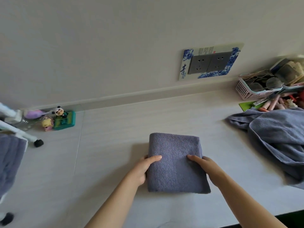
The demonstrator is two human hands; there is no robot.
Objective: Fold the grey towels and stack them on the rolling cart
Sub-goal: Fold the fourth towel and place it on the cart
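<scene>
A folded grey towel [176, 155] lies as a thick square on the pale table [107, 162] in front of me. My left hand [143, 168] grips its left edge, thumb on top and fingers tucked under. My right hand [204, 165] grips its right edge the same way. A heap of unfolded grey towels [276, 139] lies at the right. At the far left stands the white rolling cart [18, 130], with folded grey towels [9, 160] on its shelf.
Small toy figures and a green box [60, 119] sit at the back left by the wall. A pink basket [253, 89] of odds and ends and loose items crowd the back right corner. A wall socket [210, 62] is above the table.
</scene>
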